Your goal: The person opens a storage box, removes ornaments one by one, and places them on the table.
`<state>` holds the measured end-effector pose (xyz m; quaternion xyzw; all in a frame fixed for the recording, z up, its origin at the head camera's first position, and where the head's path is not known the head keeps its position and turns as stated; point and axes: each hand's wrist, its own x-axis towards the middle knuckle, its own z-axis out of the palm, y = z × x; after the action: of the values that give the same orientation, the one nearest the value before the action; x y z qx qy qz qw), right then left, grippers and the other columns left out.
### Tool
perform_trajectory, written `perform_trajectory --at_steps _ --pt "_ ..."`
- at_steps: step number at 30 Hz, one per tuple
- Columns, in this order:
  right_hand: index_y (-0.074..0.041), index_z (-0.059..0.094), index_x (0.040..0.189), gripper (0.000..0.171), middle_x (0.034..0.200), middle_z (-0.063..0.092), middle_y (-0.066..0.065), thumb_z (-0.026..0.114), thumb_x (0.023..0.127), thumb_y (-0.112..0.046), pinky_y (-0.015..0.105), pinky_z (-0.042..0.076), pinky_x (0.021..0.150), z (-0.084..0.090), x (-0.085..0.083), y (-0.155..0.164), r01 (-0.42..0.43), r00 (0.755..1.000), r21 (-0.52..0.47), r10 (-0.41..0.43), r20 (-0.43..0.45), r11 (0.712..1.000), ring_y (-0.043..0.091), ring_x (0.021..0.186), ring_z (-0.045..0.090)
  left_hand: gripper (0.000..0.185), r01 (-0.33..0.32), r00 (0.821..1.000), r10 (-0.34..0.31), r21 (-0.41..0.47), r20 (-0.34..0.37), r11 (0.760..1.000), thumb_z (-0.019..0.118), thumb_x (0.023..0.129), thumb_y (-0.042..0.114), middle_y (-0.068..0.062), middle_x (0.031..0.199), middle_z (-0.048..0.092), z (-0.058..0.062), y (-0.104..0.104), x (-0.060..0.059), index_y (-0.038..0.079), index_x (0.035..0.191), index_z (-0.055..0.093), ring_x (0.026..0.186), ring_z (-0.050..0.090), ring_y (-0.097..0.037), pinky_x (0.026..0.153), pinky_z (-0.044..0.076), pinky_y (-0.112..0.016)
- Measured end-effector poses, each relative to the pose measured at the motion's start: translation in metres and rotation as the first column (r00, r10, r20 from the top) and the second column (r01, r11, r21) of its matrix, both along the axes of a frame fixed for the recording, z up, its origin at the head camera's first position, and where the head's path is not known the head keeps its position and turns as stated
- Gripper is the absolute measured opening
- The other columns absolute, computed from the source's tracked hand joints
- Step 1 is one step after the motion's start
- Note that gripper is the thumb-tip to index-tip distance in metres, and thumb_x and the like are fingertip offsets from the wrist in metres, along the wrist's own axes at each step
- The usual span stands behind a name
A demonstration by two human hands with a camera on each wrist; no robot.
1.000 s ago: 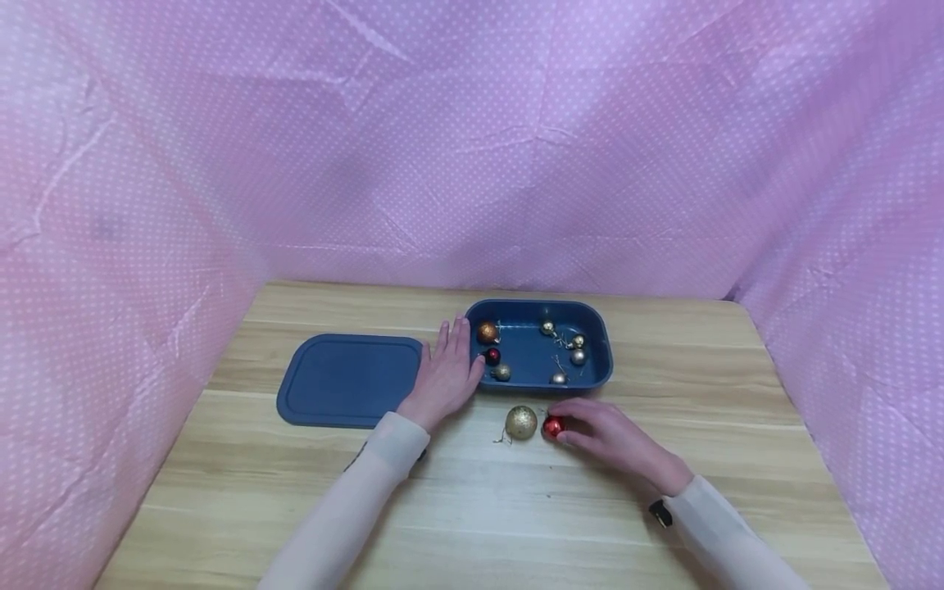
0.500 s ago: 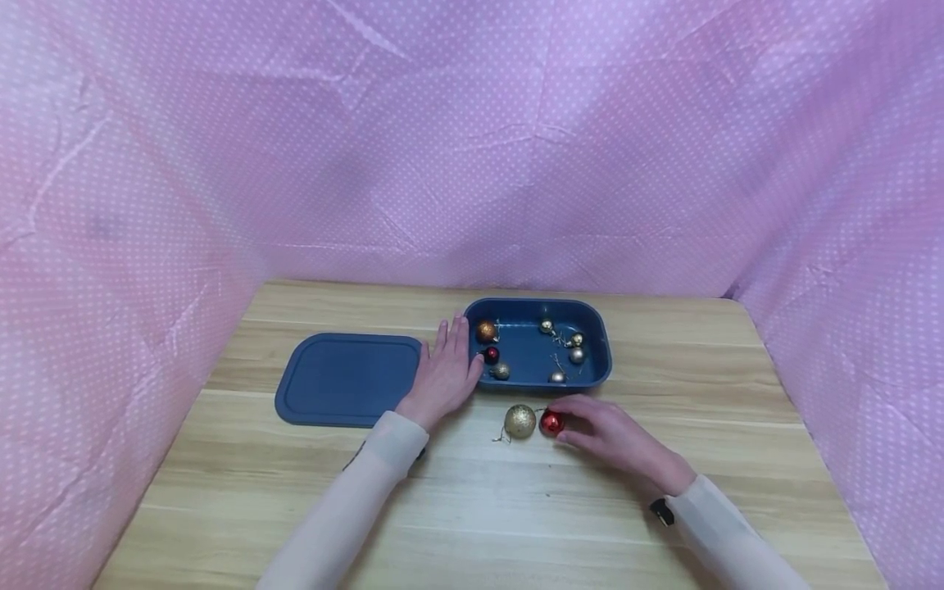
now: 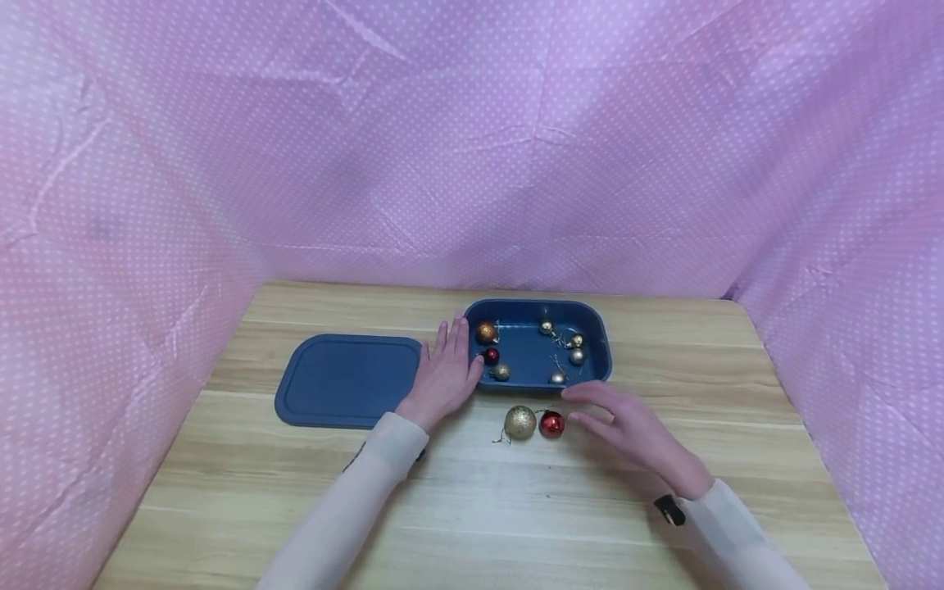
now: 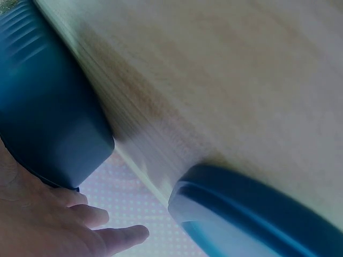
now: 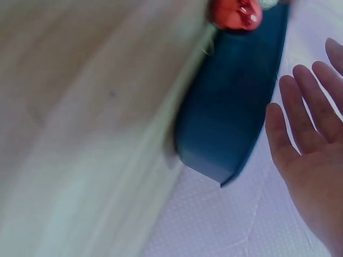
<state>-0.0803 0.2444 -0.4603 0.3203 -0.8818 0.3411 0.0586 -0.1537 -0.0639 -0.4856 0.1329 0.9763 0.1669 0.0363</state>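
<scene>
A dark blue tray (image 3: 605, 344) sits mid-table with several small gold, silver and red baubles inside. In front of it on the wood lie a gold glitter bauble (image 3: 520, 423) and a shiny red bauble (image 3: 551, 424). My right hand (image 3: 627, 422) hovers just right of the red bauble with fingers straight and spread, holding nothing; the right wrist view shows those fingers (image 5: 300, 118) beside the tray (image 5: 236, 107) and the red bauble (image 5: 236, 13). My left hand (image 3: 444, 373) lies flat against the tray's left end, also visible in the left wrist view as fingers (image 4: 107, 235) by the tray's wall (image 4: 48, 128).
The tray's dark blue lid (image 3: 347, 379) lies flat to the left of my left hand, and its rim (image 4: 252, 214) shows in the left wrist view. Pink dotted cloth (image 3: 472, 147) walls the wooden table (image 3: 479, 508) on three sides.
My right hand has let go of the red bauble and drawn back to the right with its fingers spread. The bauble stays beside the gold one. My left hand has not moved.
</scene>
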Motion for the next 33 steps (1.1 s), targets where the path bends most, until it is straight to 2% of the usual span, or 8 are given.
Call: perform_trajectory --at_steps 5,6,8,12,14,26,33 --pt "-0.008 0.076 0.117 0.032 0.116 0.075 0.002 0.08 0.086 -0.001 0.02 0.049 0.1 0.008 -0.01 0.003 0.035 0.996 -0.061 -0.04 -0.082 0.998 0.025 0.109 0.071 0.073 -0.002 1.0 0.002 0.016 -0.011 1.0 0.039 0.11 0.04 -0.014 0.173 0.01 0.0 0.0 0.001 0.002 0.166 0.012 0.158 0.01 -0.036 0.119 0.019 -0.068" --pt "-0.009 0.076 0.117 0.031 0.117 0.075 0.003 0.08 0.087 -0.001 0.02 0.049 0.1 0.01 -0.012 0.004 0.046 0.995 -0.06 -0.051 -0.091 0.997 0.025 0.109 0.071 0.073 -0.002 1.0 0.002 0.018 -0.012 1.0 0.04 0.11 0.04 -0.014 0.173 0.01 0.0 0.0 0.001 0.001 0.165 0.012 0.158 0.01 -0.037 0.119 0.019 -0.068" --pt "-0.01 0.076 0.117 0.03 0.118 0.075 0.003 0.08 0.088 -0.003 0.024 0.051 0.099 0.013 -0.016 0.004 0.069 0.994 -0.057 -0.074 -0.084 0.996 0.025 0.11 0.071 0.073 -0.002 1.0 0.003 0.022 -0.013 1.0 0.04 0.11 0.04 -0.014 0.173 0.01 -0.001 0.0 0.001 0.001 0.165 0.012 0.158 0.01 -0.037 0.119 0.018 -0.068" --pt "-0.013 0.076 0.119 0.028 0.121 0.074 0.001 0.079 0.092 -0.01 0.043 0.057 0.089 0.019 -0.019 0.0 0.117 0.991 -0.027 -0.119 -0.06 0.993 0.023 0.112 0.07 0.073 -0.003 1.0 0.003 0.019 -0.016 1.0 0.041 0.11 0.039 -0.014 0.173 0.011 0.0 0.0 0.001 0.001 0.165 0.012 0.158 0.011 -0.037 0.119 0.018 -0.068" --pt "-0.014 0.076 0.12 0.027 0.121 0.074 0.001 0.078 0.093 -0.013 0.046 0.057 0.089 0.02 -0.022 -0.003 0.125 0.991 -0.022 -0.126 -0.047 0.992 0.023 0.113 0.069 0.073 -0.004 1.0 0.004 0.019 -0.015 1.0 0.041 0.11 0.039 -0.014 0.173 0.011 0.0 0.0 0.001 0.001 0.165 0.012 0.158 0.01 -0.037 0.119 0.018 -0.068" --pt "-0.013 0.076 0.121 0.026 0.119 0.074 0.001 0.077 0.095 -0.017 0.048 0.054 0.097 0.027 -0.045 -0.031 0.058 0.998 -0.03 -0.058 -0.001 0.998 0.023 0.116 0.067 0.072 0.019 0.999 -0.02 0.04 0.029 0.999 0.033 0.111 0.046 -0.012 0.173 0.009 0.007 -0.004 0.002 0.005 0.166 0.011 0.158 0.006 -0.037 0.12 0.014 -0.068" --pt "-0.009 0.075 0.12 0.026 0.118 0.075 0.004 0.077 0.095 -0.017 0.048 0.053 0.098 0.026 -0.057 -0.049 0.019 1.0 -0.027 -0.019 0.0 0.999 0.024 0.114 0.068 0.066 0.039 0.998 -0.041 0.06 0.038 0.997 0.035 0.112 0.038 -0.011 0.173 0.012 0.011 -0.011 0.001 0.006 0.166 0.016 0.158 0.006 -0.039 0.119 0.014 -0.071"
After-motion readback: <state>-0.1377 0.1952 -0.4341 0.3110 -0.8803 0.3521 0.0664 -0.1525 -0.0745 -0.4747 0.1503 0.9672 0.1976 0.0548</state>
